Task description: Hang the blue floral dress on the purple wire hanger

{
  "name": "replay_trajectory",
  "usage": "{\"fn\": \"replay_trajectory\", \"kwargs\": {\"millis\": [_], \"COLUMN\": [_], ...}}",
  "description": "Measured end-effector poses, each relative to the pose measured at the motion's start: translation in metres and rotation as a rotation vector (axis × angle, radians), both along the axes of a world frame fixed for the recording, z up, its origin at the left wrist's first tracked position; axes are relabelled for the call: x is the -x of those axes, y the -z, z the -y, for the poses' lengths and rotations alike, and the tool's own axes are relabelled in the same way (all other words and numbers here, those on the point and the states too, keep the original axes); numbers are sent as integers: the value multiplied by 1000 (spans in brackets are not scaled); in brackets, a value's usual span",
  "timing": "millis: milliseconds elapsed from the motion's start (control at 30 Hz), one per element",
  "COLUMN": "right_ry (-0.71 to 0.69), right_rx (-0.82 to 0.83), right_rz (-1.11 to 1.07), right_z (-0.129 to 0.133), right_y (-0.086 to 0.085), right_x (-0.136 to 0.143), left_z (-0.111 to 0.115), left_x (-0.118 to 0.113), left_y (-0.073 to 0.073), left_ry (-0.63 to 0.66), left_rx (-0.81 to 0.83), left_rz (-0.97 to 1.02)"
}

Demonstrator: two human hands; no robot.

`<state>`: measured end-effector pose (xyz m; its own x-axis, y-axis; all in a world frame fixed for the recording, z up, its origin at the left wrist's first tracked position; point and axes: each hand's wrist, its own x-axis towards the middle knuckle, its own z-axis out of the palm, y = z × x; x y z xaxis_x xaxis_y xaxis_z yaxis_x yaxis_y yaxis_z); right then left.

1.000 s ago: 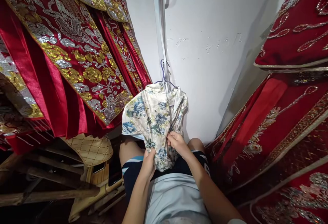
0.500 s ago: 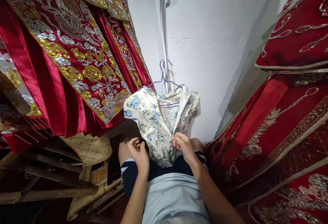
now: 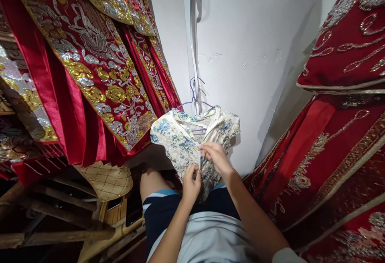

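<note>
A white short-sleeved shirt (image 3: pixel 177 142) with a blue and yellow floral print hangs on a purple hanger (image 3: pixel 193 99) over my lap. Its front opening makes a V that closes near my fingers. My right hand (image 3: pixel 215 156) pinches the front edge at the bottom of this V; whether a small fastener lies between the fingertips I cannot make out. Lower down, my left hand (image 3: pixel 191 182) is closed on the same front seam, thumb and forefinger together. The shirt's hem bunches above my dark shorts (image 3: pixel 162 208).
Red costumes with gold and silver sequins (image 3: pixel 114 90) hang at the left, and more beaded red cloth (image 3: pixel 345 70) at the right. A white wall (image 3: pixel 240 34) stands ahead, with a pale vertical strip (image 3: pixel 194 26). A bamboo chair (image 3: pixel 99 231) is at lower left.
My left hand has come from beside the shirt to the front seam and closed on it. My right hand has moved slightly up along the opening, whose V now closes higher.
</note>
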<state>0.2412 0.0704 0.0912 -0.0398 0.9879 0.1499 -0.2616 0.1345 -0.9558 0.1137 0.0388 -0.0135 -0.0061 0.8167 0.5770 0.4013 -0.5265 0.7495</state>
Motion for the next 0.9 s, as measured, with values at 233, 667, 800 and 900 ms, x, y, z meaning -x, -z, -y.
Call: {"fn": "replay_trajectory", "kwargs": {"millis": [233, 667, 800, 900], "right_ry": [-6, 13, 49, 101], "right_rx": [39, -154, -230, -282], "right_rz": [-168, -301, -246, -199], "right_z": [-70, -41, -32, -37], "right_y": [-94, -93, -97, -90], "right_x": [1, 18, 19, 22], "left_z": [-9, -35, -55, -67], "left_x": [0, 7, 14, 15], "left_y": [14, -86, -178, -205], "left_ry": [10, 18, 28, 61], "left_rx": [26, -141, -363, -364], "left_rz": [-59, 117, 47, -167]}}
